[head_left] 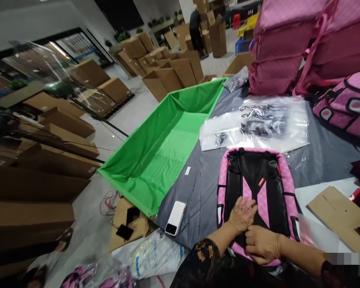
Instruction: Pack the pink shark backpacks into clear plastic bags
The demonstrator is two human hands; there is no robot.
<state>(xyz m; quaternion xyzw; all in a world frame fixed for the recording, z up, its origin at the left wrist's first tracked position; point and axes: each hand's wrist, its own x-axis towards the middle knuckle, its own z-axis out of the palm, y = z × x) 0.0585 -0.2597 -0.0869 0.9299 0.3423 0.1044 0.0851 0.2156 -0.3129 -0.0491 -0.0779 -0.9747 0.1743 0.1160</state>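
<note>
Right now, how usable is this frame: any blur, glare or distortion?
Head view: wide-angle bending at the edges; the cartons at left are dim and smeared; glare on the plastic bags; both hands and the backpack are sharp, evenly lit.

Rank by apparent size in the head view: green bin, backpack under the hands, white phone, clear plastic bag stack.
1. green bin
2. clear plastic bag stack and backpack: look alike; the backpack is nearer, so unranked
3. white phone
</note>
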